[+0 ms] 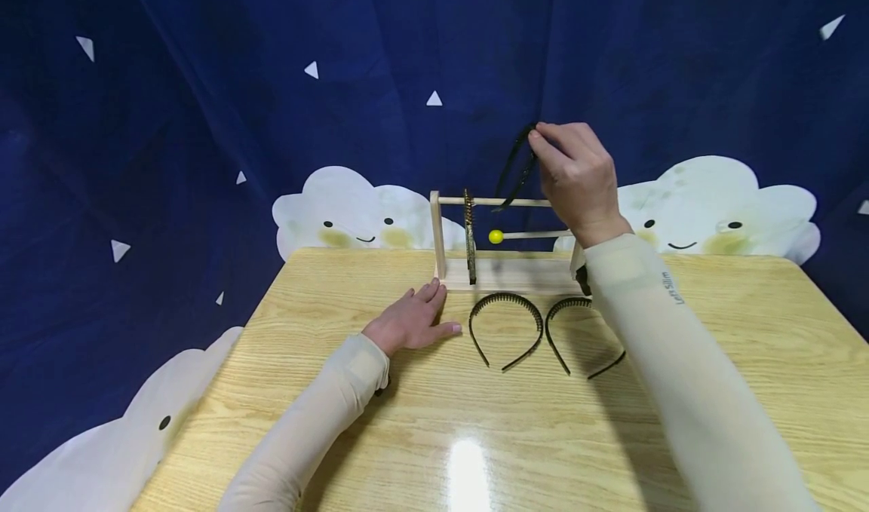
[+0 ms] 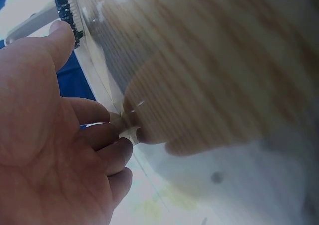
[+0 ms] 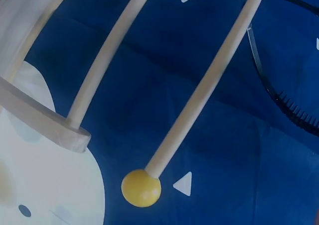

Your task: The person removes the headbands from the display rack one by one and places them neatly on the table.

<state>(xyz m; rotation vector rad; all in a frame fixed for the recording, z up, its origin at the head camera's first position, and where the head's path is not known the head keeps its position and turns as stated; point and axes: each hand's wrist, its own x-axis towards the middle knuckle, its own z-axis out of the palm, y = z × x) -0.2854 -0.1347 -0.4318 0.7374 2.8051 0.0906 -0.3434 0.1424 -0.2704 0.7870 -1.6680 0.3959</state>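
Note:
My right hand (image 1: 580, 176) pinches a thin black headband (image 1: 517, 169) between thumb and fingertips, lifted over the wooden rack. Comb teeth line the inside of that headband (image 3: 291, 108) in the right wrist view, where one end tip points toward a rod. Another toothed headband (image 1: 470, 233) hangs on the rack's top rod (image 1: 505, 202), near the left post. My left hand (image 1: 414, 320) lies low on the table with fingers spread, fingertips at the front left corner of the rack's base (image 1: 523, 274). Two more black headbands, a left one (image 1: 505, 296) and a right one (image 1: 557, 303), lie on the table before the rack.
A lower rod (image 1: 536, 234) with a yellow ball (image 1: 495, 237) on its end projects leftward from the rack's right side. In the right wrist view, a yellow ball (image 3: 141, 187) caps a rod's end. A blue curtain (image 1: 434, 29) with cloud shapes stands behind the table (image 1: 557, 436).

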